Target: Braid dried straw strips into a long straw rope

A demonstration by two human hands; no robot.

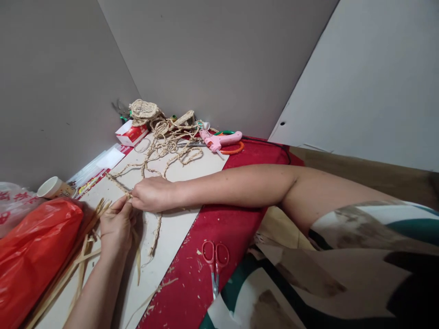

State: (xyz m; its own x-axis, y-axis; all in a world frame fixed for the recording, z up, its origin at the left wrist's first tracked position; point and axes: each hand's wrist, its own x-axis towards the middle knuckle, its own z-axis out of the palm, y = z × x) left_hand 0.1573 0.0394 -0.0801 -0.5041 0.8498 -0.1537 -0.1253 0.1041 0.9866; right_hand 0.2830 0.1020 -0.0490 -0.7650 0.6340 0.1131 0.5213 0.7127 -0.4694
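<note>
My left hand (118,221) pinches the end of a thin braided straw cord (118,183) between thumb and fingers. Right against it, my right hand (151,194) is closed on the same cord, its fingertips partly hidden. From the hands the cord runs up and left, then back to a tangled pile of braid (166,130). A frayed braid end (156,235) hangs below my right hand on the pale board. Loose flat straw strips (80,269) lie beside and under my left forearm, and one short strip (138,260) trails down from the hands.
Red-handled scissors (215,265) lie on the red cloth (185,292) near my lap. A pink glue gun (219,139) rests on orange-handled scissors at the back. To the left are a red plastic bag (41,256), a paper cup (55,187) and a red-and-white box (132,132). Grey panels stand behind.
</note>
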